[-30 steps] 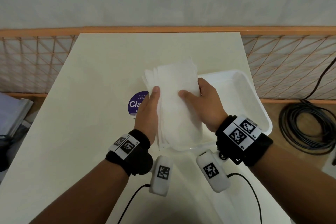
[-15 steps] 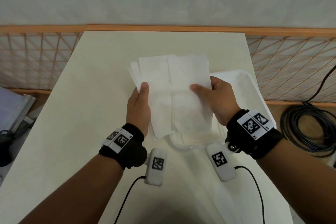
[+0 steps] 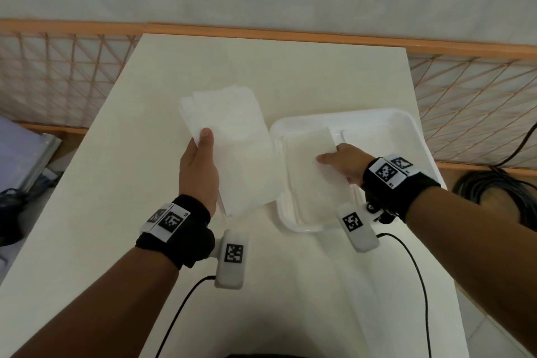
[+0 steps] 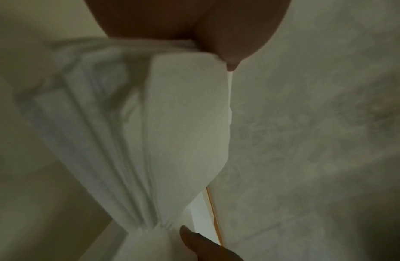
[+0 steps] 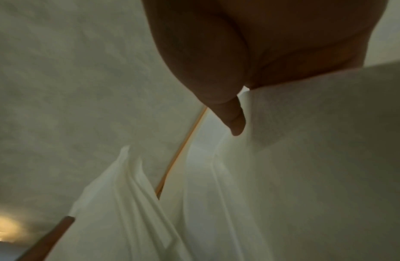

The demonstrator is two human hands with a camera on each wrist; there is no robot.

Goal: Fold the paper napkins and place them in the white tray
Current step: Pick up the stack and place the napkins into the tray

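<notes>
Since a moment ago the hands have parted: right hand (image 3: pixel 344 164) now pinches one folded napkin (image 3: pixel 315 174) over the white tray (image 3: pixel 406 128), while left hand (image 3: pixel 199 171) grips the napkin stack (image 3: pixel 232 142) beside it above the table (image 3: pixel 101 183).

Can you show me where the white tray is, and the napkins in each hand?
white tray (image 3: pixel 406 122): head view, far right rim.
napkin stack (image 3: pixel 232 136): head view, middle of the top sheet, held by the left hand.
folded napkin (image 3: pixel 308 151): head view, upper part, held by the right hand.
</notes>
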